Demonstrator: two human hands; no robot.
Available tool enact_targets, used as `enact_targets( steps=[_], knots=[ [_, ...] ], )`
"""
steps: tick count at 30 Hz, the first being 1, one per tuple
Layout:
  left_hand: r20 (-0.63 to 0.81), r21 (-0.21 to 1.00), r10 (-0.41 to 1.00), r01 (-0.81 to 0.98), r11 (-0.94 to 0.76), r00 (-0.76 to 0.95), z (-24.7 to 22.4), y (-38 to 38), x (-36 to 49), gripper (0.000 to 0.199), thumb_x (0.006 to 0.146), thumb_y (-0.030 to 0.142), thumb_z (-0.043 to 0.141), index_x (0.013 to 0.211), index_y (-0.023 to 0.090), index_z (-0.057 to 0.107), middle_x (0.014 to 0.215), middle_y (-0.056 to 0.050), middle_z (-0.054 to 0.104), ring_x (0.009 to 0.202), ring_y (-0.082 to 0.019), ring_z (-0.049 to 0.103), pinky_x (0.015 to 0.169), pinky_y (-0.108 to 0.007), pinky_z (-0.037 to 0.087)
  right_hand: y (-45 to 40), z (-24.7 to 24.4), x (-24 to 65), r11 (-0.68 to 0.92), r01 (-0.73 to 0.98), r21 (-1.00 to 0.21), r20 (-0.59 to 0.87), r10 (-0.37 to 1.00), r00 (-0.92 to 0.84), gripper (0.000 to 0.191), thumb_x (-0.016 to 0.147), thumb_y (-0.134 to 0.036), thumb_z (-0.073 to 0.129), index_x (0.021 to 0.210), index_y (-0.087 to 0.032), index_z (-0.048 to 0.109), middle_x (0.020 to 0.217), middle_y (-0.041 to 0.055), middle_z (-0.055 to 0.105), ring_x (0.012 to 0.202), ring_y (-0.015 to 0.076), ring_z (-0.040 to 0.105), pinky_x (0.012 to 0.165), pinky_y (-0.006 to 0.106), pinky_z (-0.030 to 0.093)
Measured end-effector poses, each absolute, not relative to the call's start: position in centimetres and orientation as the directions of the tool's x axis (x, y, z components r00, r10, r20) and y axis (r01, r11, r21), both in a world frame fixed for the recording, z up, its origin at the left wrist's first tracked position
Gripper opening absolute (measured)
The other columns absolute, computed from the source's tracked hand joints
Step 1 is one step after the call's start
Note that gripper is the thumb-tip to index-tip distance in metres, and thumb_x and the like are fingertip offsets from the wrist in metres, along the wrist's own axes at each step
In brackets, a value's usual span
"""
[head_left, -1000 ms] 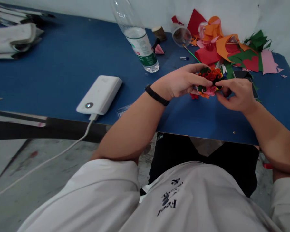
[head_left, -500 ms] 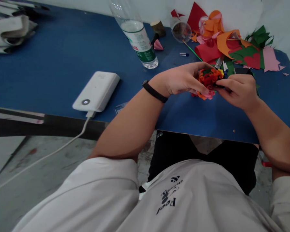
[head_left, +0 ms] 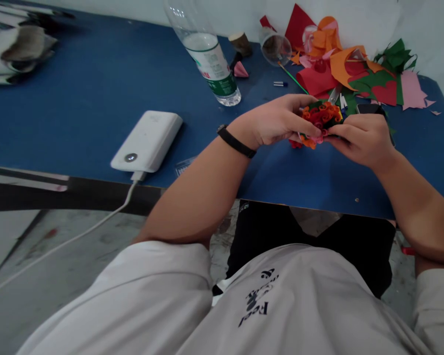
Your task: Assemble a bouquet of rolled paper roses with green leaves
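Observation:
A bunch of rolled paper flowers (head_left: 322, 114) in red, orange and pink is held above the blue table. My left hand (head_left: 284, 121) is closed around its left side, with the thumb across the front near a pink curl. From the right, my right hand (head_left: 366, 135) pinches the bunch's edge, its thumb and forefinger pressed together close to the left thumb. What lies between those fingertips is too small to make out. Scissors (head_left: 334, 94) lie just behind the flowers, and a dark phone (head_left: 372, 109) is partly hidden behind my right hand.
Scraps of coloured paper (head_left: 383, 84) are heaped at the back right beside a tipped clear cup (head_left: 276, 49). A water bottle (head_left: 216, 69) stands left of my hands. A white power bank (head_left: 148, 140) with a cable lies near the table's front edge.
My right fingertips have shifted slightly left and down along the bunch, closer to my left thumb. The bunch has turned a little, and less of its lower pink part shows.

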State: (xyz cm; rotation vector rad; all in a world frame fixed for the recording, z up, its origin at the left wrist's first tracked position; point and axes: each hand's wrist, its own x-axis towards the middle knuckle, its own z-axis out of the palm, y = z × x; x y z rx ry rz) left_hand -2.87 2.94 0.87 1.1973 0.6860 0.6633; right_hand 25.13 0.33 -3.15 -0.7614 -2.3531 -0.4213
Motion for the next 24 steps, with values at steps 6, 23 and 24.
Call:
enact_targets(
  steps=[6, 23, 24],
  knots=[
    [-0.084, 0.984, 0.779, -0.071, 0.163, 0.621, 0.63, 2.83, -2.79, 0.054, 0.076, 0.012, 0.104, 0.123, 0.023, 0.08, 0.099, -0.003, 0.085, 0.092, -0.022, 0.086, 0.079, -0.028, 0.066, -0.1, -2.82, 24.78, 0.789, 0.597, 0.147, 0.657, 0.373, -0.655, 0.036, 0.127, -0.049, 0.058, 0.114, -0.03, 0.086, 0.087, 0.0031, 0.078, 0.077, 0.024, 0.072, 0.073, 0.039, 0.05],
    [-0.123, 0.98, 0.805, -0.058, 0.191, 0.581, 0.95, 2.5, -2.26, 0.053, 0.081, 0.012, 0.099, 0.127, 0.021, 0.074, 0.091, 0.001, 0.078, 0.075, -0.016, 0.084, 0.07, -0.023, 0.062, 0.52, -2.77, 24.84, 0.782, 0.62, 0.061, 0.689, 0.416, -0.593, 0.033, 0.127, -0.051, 0.059, 0.136, -0.031, 0.083, 0.108, 0.0076, 0.08, 0.098, 0.0293, 0.078, 0.09, 0.046, 0.064],
    [-0.123, 0.981, 0.803, -0.052, 0.188, 0.583, 1.03, 2.36, -2.23, 0.052, 0.08, 0.011, 0.1, 0.124, 0.021, 0.074, 0.092, 0.0, 0.078, 0.076, -0.016, 0.084, 0.069, -0.022, 0.061, 0.46, -2.72, 24.78, 0.779, 0.625, 0.058, 0.682, 0.426, -0.595, 0.033, 0.127, -0.05, 0.057, 0.137, -0.032, 0.083, 0.108, 0.0075, 0.08, 0.098, 0.0293, 0.078, 0.091, 0.047, 0.064]
  ],
)
